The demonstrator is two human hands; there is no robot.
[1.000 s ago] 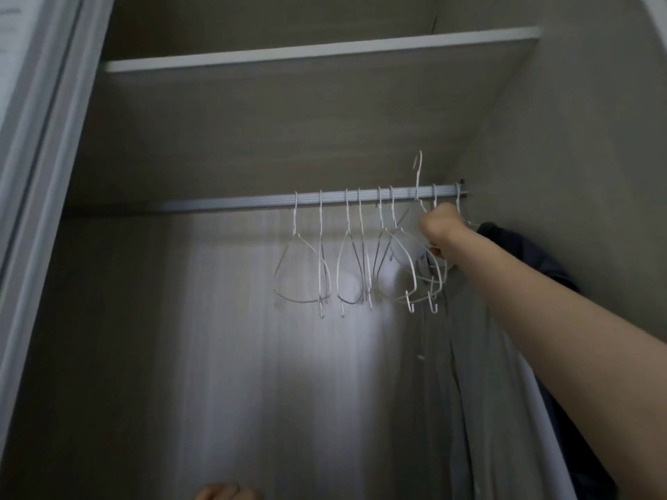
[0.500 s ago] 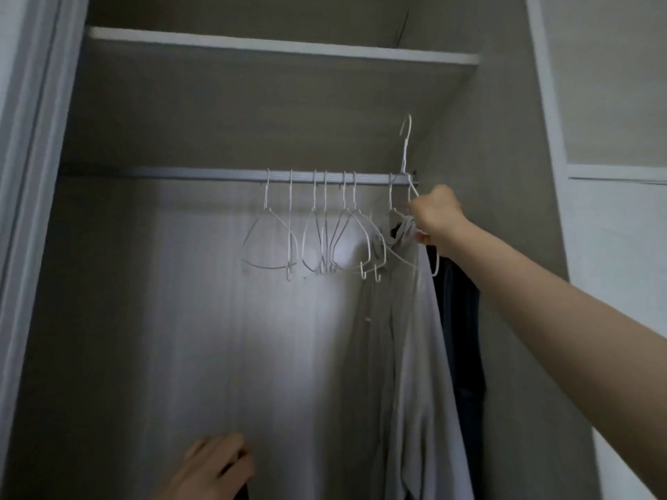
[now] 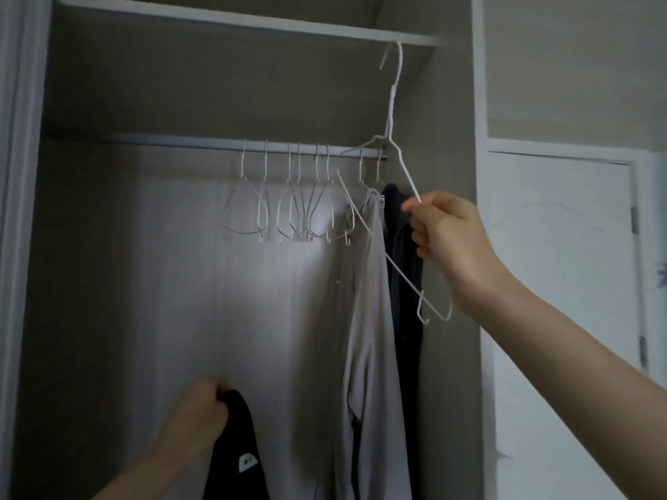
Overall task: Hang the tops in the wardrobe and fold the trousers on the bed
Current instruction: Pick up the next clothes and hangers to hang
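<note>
The right hand [image 3: 447, 243] pinches one shoulder of a thin white wire hanger [image 3: 395, 146], lifted clear of the wardrobe's pale metal rail [image 3: 180, 143], while the left hand [image 3: 200, 409] grips a black top with a white label [image 3: 236, 449] low in the wardrobe. To do this well, bring the hanger down to the top's neck, feed one shoulder in at a time, and keep its hook free of the grey garment [image 3: 368, 301] hanging just beside it.

The picture is dim and a little soft. A pale glow lies on the wardrobe back wall [image 3: 252, 283], while the shelf [image 3: 216, 19] underside is dark. Straight edges bend near the borders.
</note>
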